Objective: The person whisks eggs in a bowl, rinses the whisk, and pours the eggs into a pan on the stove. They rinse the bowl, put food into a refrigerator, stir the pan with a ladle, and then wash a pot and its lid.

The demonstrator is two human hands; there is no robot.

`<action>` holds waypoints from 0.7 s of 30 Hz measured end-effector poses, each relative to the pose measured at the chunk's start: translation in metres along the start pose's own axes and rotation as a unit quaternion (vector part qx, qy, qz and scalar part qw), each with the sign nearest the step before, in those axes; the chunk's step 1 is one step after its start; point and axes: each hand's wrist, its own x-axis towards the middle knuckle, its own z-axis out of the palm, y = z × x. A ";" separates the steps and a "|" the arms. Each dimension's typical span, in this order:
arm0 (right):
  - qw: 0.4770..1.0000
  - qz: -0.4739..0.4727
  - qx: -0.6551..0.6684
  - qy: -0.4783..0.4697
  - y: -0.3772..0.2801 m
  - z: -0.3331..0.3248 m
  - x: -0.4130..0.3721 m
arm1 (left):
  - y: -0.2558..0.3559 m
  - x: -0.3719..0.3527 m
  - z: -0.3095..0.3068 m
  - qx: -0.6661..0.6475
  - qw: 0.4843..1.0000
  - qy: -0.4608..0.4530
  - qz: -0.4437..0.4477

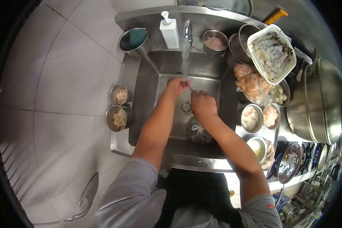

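Over the steel sink (142,110), my left hand (174,87) is closed around a small pink-red piece (187,84), too small to name surely. Water runs from the faucet (187,30) down onto or just beside those fingers. My right hand (203,103), curled into a fist, grips a thin narrow tool (190,88) whose tip points at the pink-red piece; most of it is hidden by the fingers. Below the hands is the drain (186,108). A tied plastic bag (197,131) lies on the sink floor, partly behind my right forearm.
A white pump bottle (170,34) and a steel pot with a green scouring pad (137,38) stand behind the sink. At right are a white basket of shrimp (271,55), bagged meat (254,85), several bowls and a pan (290,163) on the stove. Two bowls (118,118) sit left.
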 end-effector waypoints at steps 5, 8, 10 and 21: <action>0.999 -0.007 -0.020 0.035 -0.003 -0.001 0.005 | 0.010 0.015 -0.002 0.085 0.995 -0.027 -0.045; 0.999 0.003 -0.014 0.050 0.001 0.006 0.000 | 0.003 0.017 -0.007 0.090 0.987 -0.046 -0.121; 0.998 0.009 -0.016 0.065 0.004 0.009 -0.004 | -0.003 0.008 -0.005 0.072 0.985 -0.064 -0.141; 0.947 0.136 0.281 -0.073 0.012 0.017 -0.012 | -0.042 0.002 -0.003 -0.021 0.999 -0.046 -0.008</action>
